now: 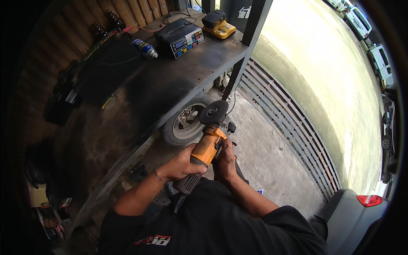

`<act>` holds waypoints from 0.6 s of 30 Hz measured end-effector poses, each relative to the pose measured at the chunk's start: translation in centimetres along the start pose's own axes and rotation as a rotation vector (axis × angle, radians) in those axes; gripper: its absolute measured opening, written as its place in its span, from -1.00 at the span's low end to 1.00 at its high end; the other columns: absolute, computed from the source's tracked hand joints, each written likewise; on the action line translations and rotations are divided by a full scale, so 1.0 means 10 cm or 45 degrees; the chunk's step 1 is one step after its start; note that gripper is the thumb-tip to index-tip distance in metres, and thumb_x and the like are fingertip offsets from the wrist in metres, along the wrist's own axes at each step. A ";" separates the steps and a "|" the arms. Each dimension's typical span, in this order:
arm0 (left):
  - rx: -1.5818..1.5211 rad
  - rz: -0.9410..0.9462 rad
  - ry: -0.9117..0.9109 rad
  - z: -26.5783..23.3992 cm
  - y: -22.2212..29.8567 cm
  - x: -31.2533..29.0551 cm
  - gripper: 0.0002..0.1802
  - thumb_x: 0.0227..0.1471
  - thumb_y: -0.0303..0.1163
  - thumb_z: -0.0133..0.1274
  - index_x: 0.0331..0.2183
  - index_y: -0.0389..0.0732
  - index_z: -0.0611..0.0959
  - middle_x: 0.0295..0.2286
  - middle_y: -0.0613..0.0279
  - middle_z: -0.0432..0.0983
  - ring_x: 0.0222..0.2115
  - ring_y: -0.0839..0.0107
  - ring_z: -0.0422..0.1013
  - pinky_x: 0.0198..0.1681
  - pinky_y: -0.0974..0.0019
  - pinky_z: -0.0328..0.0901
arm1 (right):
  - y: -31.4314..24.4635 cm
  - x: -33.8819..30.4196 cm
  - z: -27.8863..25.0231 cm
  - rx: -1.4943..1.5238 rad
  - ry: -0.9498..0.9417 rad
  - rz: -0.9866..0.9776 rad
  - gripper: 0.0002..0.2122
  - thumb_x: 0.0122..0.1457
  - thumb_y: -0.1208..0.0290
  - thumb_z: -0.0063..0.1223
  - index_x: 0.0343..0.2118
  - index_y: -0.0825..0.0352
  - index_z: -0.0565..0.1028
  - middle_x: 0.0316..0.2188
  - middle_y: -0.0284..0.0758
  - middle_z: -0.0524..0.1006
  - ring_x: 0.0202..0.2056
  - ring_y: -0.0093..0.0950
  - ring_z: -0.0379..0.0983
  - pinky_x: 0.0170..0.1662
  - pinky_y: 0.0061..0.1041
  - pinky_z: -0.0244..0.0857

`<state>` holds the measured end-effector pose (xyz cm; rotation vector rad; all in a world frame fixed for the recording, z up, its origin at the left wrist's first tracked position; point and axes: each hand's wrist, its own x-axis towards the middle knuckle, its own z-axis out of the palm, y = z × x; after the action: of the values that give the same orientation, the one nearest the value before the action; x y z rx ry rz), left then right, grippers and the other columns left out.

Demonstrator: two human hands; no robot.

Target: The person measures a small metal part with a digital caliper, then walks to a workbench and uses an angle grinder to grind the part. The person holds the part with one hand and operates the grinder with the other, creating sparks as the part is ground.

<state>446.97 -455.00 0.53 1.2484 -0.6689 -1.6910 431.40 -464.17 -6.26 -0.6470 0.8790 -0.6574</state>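
Both hands hold an orange angle grinder (207,146) before the chest: left hand (180,165) fingers wrapped round its body, right hand (225,161) gripping near the head, disc (213,111) pointing away. A firm two-handed grip seems wise. Farther off, the tabletop (170,80) carries a blue spray can (145,49), a black charger box (179,37) with a coloured panel and a yellow battery charger (218,24).

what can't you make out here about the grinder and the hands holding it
All in the head view:
- Orange angle grinder: its underside and switch are covered by the left hand and right hand.
- Right hand's fingers: wrapped behind the grinder body, grip unclear.
- Dark round disc: worn or new, too small to tell.
- Grinder's grey rear handle: its end and any cord are lost against the black shirt.
- Dark shelf items left of the metal workbench: too shadowed.
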 end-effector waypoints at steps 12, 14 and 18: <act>0.714 0.205 0.900 -0.99 0.04 -1.66 0.15 -0.10 -0.34 0.41 0.30 -0.54 0.05 0.14 -0.10 0.31 0.18 0.25 0.25 0.26 0.26 0.15 | -0.37 0.42 -1.14 -0.881 -0.261 0.435 -0.66 0.36 0.36 -0.04 0.16 0.28 0.38 -0.55 -0.53 0.32 -0.64 -0.69 0.20 -0.61 -0.57 0.16; 0.455 0.247 0.935 -1.19 -0.01 -1.89 0.14 -0.12 -0.43 0.39 0.30 -0.56 0.03 0.13 -0.04 0.31 0.16 0.31 0.26 0.24 0.28 0.18 | -0.38 0.60 -1.46 -0.737 -0.012 0.501 -0.69 0.35 0.37 -0.03 0.12 0.30 0.42 -0.56 -0.50 0.36 -0.65 -0.67 0.24 -0.63 -0.57 0.15; 0.456 0.315 1.042 -1.55 -0.15 -2.15 0.16 -0.09 -0.53 0.34 0.31 -0.56 -0.07 0.11 -0.04 0.30 0.13 0.35 0.27 0.20 0.32 0.21 | -0.40 0.65 -1.67 -0.791 0.081 0.650 -0.72 0.35 0.38 -0.04 0.09 0.28 0.45 -0.49 -0.44 0.45 -0.59 -0.63 0.33 -0.60 -0.57 0.23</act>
<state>462.72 -433.82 3.58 1.8525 -0.5858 -0.7536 419.38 -475.38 -14.40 -0.9076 1.2643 0.0714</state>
